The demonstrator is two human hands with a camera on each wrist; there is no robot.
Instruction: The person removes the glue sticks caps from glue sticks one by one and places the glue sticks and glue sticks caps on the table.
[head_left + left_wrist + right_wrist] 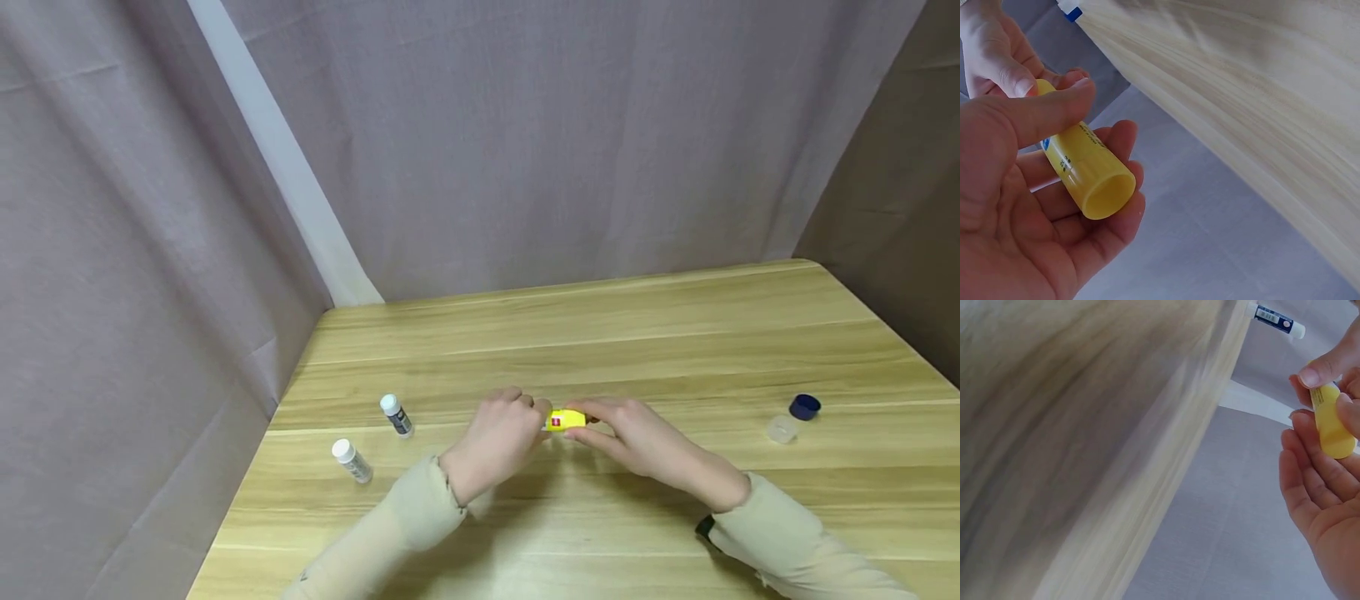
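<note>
Over the middle of the table, both hands hold one yellow glue stick (566,420). My left hand (504,429) grips its body, thumb across the top and fingers curled underneath. A hollow round end of the yellow tube (1100,181) faces the left wrist camera. From the other side, my right hand (637,437) pinches the opposite end between thumb and fingers. In the right wrist view the smooth yellow end (1337,439) sits under the right thumb, and part of it is hidden by the fingers.
Two white glue sticks stand left of the hands, one with a dark label (397,417), the other a paler one (352,461). On the right lie a dark blue cap (805,407) and a translucent cap (782,429). Grey curtains (525,150) hang behind the wooden table (637,333).
</note>
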